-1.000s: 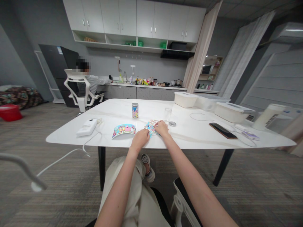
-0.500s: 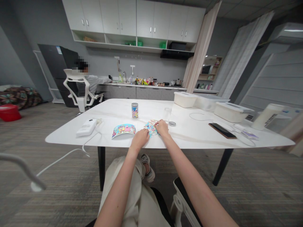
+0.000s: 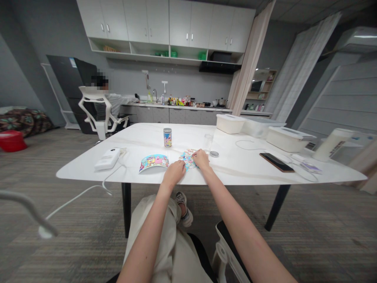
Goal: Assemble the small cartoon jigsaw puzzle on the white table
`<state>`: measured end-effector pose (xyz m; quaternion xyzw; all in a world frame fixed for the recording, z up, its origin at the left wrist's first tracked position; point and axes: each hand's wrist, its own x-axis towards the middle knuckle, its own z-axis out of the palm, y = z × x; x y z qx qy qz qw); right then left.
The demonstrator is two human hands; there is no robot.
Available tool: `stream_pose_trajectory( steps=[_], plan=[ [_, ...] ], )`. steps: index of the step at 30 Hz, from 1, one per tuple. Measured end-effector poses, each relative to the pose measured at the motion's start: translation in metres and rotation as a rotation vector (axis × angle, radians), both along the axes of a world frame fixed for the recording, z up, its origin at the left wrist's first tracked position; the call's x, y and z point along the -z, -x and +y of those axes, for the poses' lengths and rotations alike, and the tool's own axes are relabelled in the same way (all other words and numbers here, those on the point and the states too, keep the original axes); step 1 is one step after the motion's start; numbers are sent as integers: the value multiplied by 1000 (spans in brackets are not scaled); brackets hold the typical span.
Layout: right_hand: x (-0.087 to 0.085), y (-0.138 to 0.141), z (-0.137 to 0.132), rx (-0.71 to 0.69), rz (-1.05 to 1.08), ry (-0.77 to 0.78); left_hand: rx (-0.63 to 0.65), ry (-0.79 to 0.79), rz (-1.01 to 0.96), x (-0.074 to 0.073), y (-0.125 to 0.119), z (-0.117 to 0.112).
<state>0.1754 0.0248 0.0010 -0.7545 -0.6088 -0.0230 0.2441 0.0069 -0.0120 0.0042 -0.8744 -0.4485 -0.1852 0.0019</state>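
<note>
1. At our right grip (image 3: 202, 159), the fingertips meet the right side of the colourful small pieces (image 3: 189, 156); we cannot tell whether they are pinched together on one.
2. Our left grip (image 3: 176, 170) rests at the pile's near left edge, fingers curled; we cannot tell whether they clamp anything.
3. The pieces lie between and just beyond both grips, on the white surface (image 3: 141, 135).
4. Just left of our left grip we see the curved picture sheet (image 3: 154, 161).
5. Beyond the pieces stand the printed can (image 3: 167, 138) and, rightward, the clear jar (image 3: 208, 142), its round lid (image 3: 214, 154) near.
</note>
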Motion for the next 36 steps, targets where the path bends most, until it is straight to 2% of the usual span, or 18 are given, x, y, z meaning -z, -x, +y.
stream_pose_trajectory(
  steps=[15,22,26,30,32,36],
  plan=[
    [-1,1,-2,14,-12,30,47,-65,-51,2,0,3],
    [0,0,0,8,-28,40,-64,-37,34,-4,0,-3],
    [1,2,-1,-10,-51,31,-38,-27,40,-4,1,-3],
    [1,13,-5,-72,-100,-11,38,-31,37,0,2,1],
    [-1,19,-3,-186,-200,-23,70,-39,26,2,2,4],
    [-13,23,15,-239,-253,28,82,-36,11,6,2,7]
  ],
)
